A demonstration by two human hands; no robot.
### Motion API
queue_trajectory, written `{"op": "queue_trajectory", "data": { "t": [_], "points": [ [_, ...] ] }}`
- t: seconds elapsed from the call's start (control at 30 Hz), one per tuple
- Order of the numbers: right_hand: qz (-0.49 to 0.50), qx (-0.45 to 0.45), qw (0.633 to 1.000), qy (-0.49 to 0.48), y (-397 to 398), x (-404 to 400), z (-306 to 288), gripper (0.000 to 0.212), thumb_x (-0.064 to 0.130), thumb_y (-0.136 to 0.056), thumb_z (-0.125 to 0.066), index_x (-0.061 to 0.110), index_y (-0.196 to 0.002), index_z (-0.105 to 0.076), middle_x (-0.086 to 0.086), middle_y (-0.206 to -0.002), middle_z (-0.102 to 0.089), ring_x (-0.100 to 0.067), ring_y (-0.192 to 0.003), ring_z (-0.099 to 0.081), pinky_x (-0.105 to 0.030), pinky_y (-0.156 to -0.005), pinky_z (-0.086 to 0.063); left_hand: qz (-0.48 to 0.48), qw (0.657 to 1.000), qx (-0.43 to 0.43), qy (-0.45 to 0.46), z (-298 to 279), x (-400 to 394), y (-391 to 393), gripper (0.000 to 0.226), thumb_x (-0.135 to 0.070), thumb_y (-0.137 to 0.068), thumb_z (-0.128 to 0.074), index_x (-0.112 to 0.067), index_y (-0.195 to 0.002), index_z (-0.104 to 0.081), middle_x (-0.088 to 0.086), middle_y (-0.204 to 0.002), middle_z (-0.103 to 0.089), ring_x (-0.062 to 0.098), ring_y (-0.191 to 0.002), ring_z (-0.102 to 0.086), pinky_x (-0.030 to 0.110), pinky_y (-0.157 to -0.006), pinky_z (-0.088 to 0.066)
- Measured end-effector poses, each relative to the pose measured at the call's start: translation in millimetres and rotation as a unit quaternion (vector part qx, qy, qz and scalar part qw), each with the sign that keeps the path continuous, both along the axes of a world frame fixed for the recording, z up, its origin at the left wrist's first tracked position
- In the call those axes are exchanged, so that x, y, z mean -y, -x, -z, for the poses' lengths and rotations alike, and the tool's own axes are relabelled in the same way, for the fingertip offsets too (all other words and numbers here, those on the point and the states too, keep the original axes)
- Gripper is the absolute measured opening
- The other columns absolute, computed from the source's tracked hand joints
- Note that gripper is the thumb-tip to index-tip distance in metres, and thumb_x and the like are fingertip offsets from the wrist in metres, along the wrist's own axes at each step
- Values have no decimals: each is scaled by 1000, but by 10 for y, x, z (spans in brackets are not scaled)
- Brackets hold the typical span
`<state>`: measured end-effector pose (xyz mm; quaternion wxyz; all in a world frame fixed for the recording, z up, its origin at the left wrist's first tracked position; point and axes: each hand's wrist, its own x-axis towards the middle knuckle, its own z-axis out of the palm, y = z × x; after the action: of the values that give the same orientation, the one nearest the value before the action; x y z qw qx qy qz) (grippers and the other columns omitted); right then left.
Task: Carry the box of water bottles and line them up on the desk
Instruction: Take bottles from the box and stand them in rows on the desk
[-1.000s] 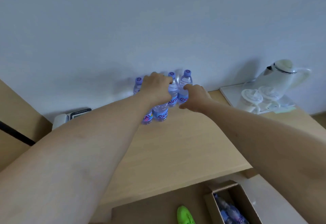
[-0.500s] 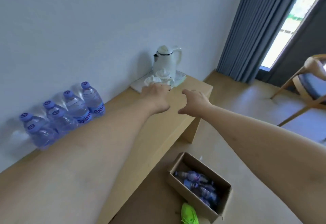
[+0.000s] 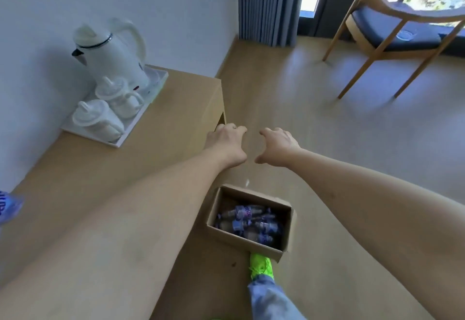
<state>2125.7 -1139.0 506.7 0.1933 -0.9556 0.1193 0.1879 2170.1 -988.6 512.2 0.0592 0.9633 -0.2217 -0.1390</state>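
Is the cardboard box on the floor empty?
Not empty. The open box still holds several water bottles lying on their sides.

Kettle (image 3: pixel 113 52): standing white on a tray (image 3: pixel 120 140) by the wall.
Cups (image 3: pixel 100 115): two sitting lidded on the tray.
Chair (image 3: pixel 402 30): standing near the curtain (image 3: pixel 266 4).
Shoe (image 3: pixel 260 266): showing green, touching the floor.

Both bare arms reach forward above the cardboard box (image 3: pixel 249 221), the left hand (image 3: pixel 226 143) and right hand (image 3: pixel 278 144) side by side, fingers loosely curled, holding nothing.
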Motion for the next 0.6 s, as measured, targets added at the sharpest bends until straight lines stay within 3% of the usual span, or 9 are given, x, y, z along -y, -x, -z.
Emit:
{"op": "queue_trajectory", "data": {
  "t": [0.27, 0.37, 0.5, 0.6],
  "points": [
    [26, -115, 993, -30, -4, 431, 1256, 82, 41, -69, -79, 21, -139, -42, -11, -127, -50, -33, -119, -46, -45, -95, -46, -9, 994, -111, -12, 1348, 291, -87, 62, -41, -79, -65, -28, -137, -45, 0, -131, -50, 25, -122, -44, 40, -94, -44],
    [31, -162, 986, -39, 130, 403, 1865, 82, 40, -69, -79, 21, -139, -43, -12, -125, -50, -33, -118, -47, -44, -95, -46, -34, 987, -157, -2, 1994, 259, 6, 60, -36, -75, -67, -30, -132, -49, -2, -127, -52, 25, -120, -44, 38, -90, -43],
    [41, -234, 970, -44, 460, 277, 2806, 66, 42, -71, -77, 17, -126, -49, -14, -121, -52, -35, -115, -48, -43, -93, -46, -30, 974, -225, -12, 2946, 214, 178, 63, -37, -70, -71, -29, -130, -53, 0, -127, -51, 26, -121, -45, 37, -93, -44],
    [72, -268, 959, -52, 698, 138, 3529, 66, 39, -73, -76, 18, -129, -47, -11, -122, -49, -34, -115, -46, -44, -94, -46, -23, 971, -239, -16, 3667, 190, 281, 61, -37, -69, -71, -29, -127, -54, -2, -127, -50, 26, -119, -45, 39, -93, -45]
  ]
}}
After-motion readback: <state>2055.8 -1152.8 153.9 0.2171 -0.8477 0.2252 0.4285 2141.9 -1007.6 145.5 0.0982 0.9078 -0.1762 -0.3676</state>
